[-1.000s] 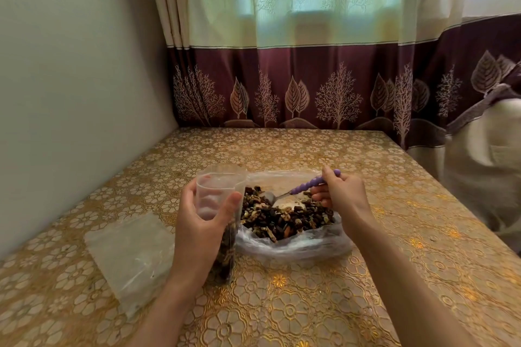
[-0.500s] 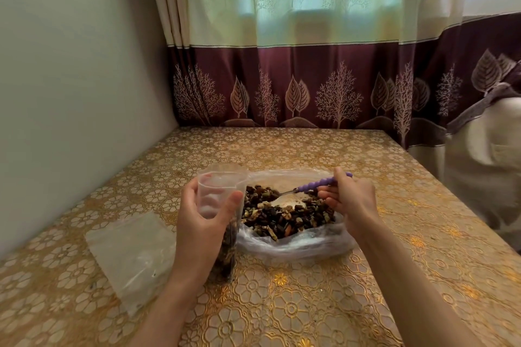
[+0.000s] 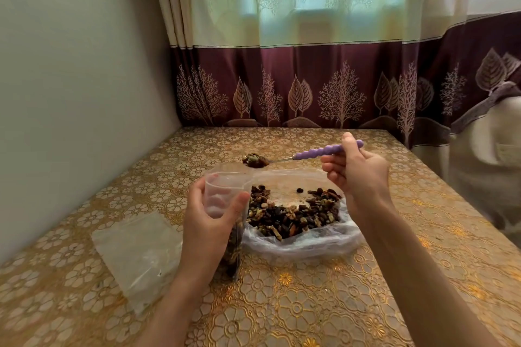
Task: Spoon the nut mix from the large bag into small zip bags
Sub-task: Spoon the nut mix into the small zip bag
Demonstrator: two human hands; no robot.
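Left hand (image 3: 210, 222) fingers wrap the small bag (image 3: 225, 197); right hand (image 3: 356, 175) pinches the loaded spoon (image 3: 304, 155). Keep it level, tip slowly right over the bag mouth.

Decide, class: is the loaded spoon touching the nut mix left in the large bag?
Apart. The head view shows the spoon raised clear above the nut mix, with table and bag plastic visible between them.

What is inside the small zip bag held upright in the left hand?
Nut mix fills the lower part of the small zip bag; its upper part looks empty. The left hand covers part of it, so the exact level is hidden.
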